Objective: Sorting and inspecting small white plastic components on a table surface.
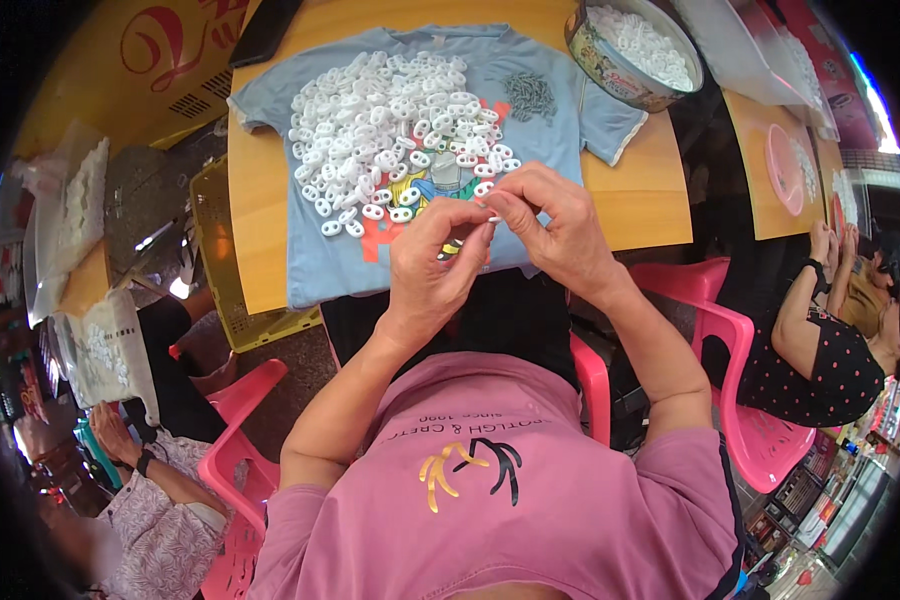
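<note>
My left hand (438, 262) and my right hand (554, 222) meet at their fingertips over the near edge of a light blue T-shirt (320, 278). Both are closed in a pinch on a small white plastic piece (494, 219), mostly covered by the fingers. Just beyond them, a heap of white oval plastic pieces (370, 125) with two holes each is spread over the shirt. To the right of the heap lies a small pile of thin grey parts (530, 96), too small to make out exactly.
The shirt covers a wooden table (650, 200). A round tin (635, 60) full of white pieces stands at the far right, and a dark flat object (266, 30) lies far left. Pink chairs (705, 300) and a yellow crate (232, 265) flank the table. People sit at both sides.
</note>
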Demonstrator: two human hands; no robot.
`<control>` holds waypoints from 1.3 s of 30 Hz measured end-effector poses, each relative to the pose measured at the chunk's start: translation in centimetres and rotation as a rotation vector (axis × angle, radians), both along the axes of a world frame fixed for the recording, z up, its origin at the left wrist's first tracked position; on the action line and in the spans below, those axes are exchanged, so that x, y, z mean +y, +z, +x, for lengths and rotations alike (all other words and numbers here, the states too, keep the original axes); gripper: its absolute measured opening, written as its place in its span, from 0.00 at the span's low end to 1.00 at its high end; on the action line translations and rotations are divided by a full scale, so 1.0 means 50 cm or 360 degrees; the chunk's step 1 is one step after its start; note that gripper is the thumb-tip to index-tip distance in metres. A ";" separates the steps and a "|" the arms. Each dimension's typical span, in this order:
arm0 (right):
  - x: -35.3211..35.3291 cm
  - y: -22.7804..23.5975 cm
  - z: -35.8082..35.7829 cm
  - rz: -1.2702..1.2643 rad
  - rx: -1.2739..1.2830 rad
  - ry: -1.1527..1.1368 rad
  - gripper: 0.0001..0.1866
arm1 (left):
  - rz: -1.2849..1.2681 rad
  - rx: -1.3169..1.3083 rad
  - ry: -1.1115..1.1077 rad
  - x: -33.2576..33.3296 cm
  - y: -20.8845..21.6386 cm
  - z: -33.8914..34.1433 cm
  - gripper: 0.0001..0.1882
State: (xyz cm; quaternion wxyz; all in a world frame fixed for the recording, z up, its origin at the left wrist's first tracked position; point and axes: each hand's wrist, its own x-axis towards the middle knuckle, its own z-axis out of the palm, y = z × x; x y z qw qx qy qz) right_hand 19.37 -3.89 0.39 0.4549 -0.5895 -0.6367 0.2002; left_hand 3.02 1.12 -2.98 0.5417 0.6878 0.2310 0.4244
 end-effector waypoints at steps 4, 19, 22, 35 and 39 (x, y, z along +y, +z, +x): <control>0.035 0.012 0.057 0.0096 -0.0219 -0.0167 0.05 | -0.0634 -0.0133 -0.0038 0.002 0.011 -0.006 0.05; 0.119 -0.010 0.165 -0.0334 -0.1018 -0.0256 0.08 | -0.0978 -0.0262 -0.0048 0.037 0.008 -0.027 0.08; 0.126 -0.001 0.170 -0.0488 -0.1006 -0.0199 0.09 | -0.1111 -0.0298 -0.0052 0.044 0.008 -0.028 0.08; 0.114 0.016 0.199 -0.0348 -0.1077 -0.0099 0.08 | -0.1262 -0.0335 -0.0059 0.056 0.006 -0.042 0.07; 0.109 0.004 0.184 -0.0224 -0.1333 0.0003 0.04 | -0.1254 -0.0337 -0.0040 0.054 0.008 -0.044 0.08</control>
